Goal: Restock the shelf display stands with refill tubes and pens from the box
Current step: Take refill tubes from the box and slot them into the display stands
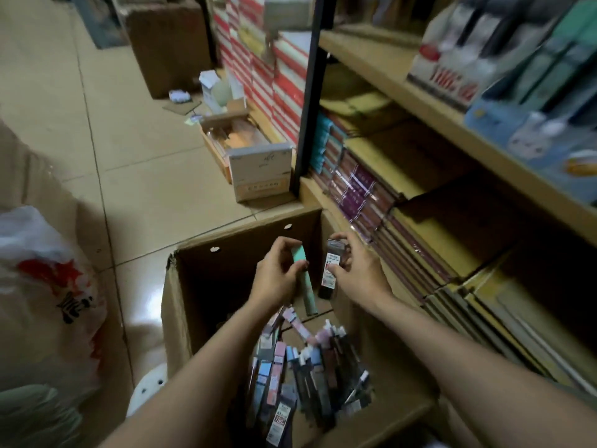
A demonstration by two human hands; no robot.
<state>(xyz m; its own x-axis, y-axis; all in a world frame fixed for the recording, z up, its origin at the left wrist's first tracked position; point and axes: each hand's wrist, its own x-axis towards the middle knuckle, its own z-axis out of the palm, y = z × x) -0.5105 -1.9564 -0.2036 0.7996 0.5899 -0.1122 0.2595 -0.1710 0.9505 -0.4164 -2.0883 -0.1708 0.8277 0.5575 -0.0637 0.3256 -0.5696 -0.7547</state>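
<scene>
Over the open cardboard box point(181, 305), the left hand point(274, 276) curls around a green tube point(303, 282) and the right hand point(358, 273) pinches a dark labelled pack point(331, 270), its print too blurred to read. More packs point(307, 376) lie heaped against the box's near right wall, partly hidden by the forearms. The shelf point(429, 101) stands at right, its display stands smeared by motion.

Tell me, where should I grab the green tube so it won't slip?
Grip the green tube around its middle, coming from the left side, as the left hand does. It is long, slim and stands nearly upright, so fingers wrap round it easily.
</scene>
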